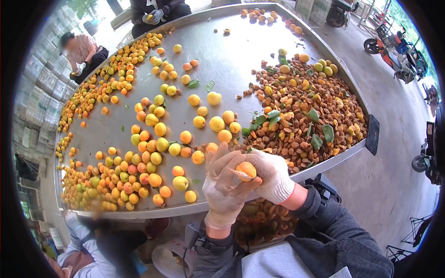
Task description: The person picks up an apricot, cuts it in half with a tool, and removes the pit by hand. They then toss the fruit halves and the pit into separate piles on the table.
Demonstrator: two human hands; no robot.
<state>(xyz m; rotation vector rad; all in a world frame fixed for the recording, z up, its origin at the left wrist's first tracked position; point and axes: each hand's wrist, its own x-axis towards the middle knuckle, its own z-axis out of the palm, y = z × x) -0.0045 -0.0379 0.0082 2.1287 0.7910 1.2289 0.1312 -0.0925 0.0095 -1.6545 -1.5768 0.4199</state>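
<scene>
Apricot (247, 170), smooth-skinned and orange, sits just above the near edge of the table (104, 139), grasped by both hands. The left hand (225, 183) pinches it from the left between bent fingers and thumb; the right hand (271, 173) curls round its right side. A pale line crosses the fruit, though whether it is a cut or something thin held against it I cannot tell. The grip looks light, so a slick, juicy skin could slide on the knitted gloves and the fruit drop; pressing too hard could bruise soft flesh.

Below the near edge lie orange fruit pieces (273, 215), rounded and wet-looking. Beyond the hands, to the right, spreads a heap of brown pits (303, 113), ridged and almond-shaped, with flat green leaves (328, 133) among them; anything dropped there could get lost in the clutter. To the left, round yellow-to-red apricots (160, 144) lie loose on smooth bare metal, where a knock could set them rolling. At the far side, another person's gloved hands (154, 17) show.
</scene>
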